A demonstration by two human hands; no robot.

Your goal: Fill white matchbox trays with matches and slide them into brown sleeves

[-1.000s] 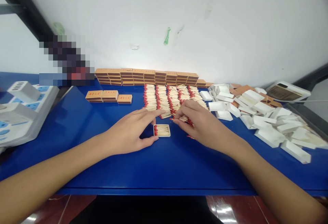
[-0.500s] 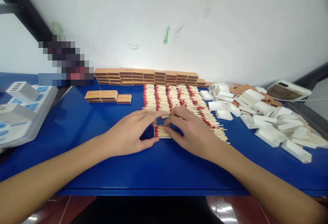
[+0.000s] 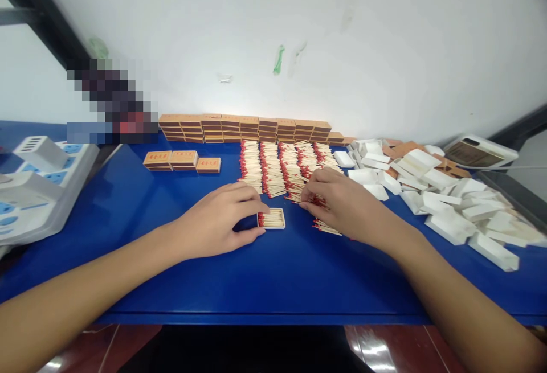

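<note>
A small white matchbox tray (image 3: pixel 272 218) full of red-tipped matches lies on the blue table (image 3: pixel 256 282). My left hand (image 3: pixel 217 219) grips its left end between thumb and fingers. To the right of the tray, my right hand (image 3: pixel 342 205) rests on the near end of the rows of loose matches (image 3: pixel 282 165), its fingers curled and pinching a few of them. More matches (image 3: pixel 327 228) stick out from under that hand.
Stacks of brown matchboxes (image 3: pixel 243 127) line the wall, with three more (image 3: pixel 182 160) lying to the left. A heap of white empty trays (image 3: pixel 440 196) fills the right side. A white power strip (image 3: pixel 38 185) sits at the far left, a white device (image 3: pixel 478 154) at the far right.
My right hand has left the filled tray and moved right, back onto the loose matches. My left hand has stayed on the tray.
</note>
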